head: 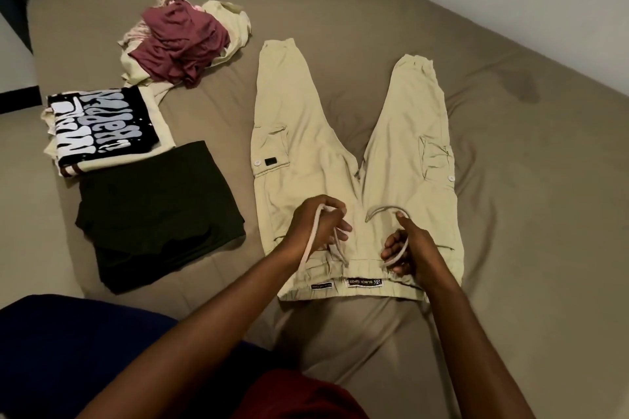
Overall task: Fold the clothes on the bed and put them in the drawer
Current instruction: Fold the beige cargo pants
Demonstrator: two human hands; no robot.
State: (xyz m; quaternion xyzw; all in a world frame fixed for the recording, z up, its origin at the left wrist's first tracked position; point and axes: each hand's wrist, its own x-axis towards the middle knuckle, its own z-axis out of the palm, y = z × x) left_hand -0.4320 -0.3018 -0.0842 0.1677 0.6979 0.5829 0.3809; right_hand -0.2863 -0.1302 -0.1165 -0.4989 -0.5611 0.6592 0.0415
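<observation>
Beige cargo trousers (306, 153) lie flat on the bed (510, 180), legs spread apart and pointing away, waistband nearest me. My left hand (316, 224) holds the left end of the pale drawstring (311, 241) above the waistband, the cord looped over its fingers. My right hand (406, 248) grips the right end of the drawstring, which curves up past its thumb. Both hands hover just over the trousers' upper front.
At the left lie a folded dark green garment (153, 214) and a folded cream shirt with a black-and-white print (102, 126). Behind them sits a crumpled pile of maroon and cream clothes (183, 41). A wall runs along the bed's right side.
</observation>
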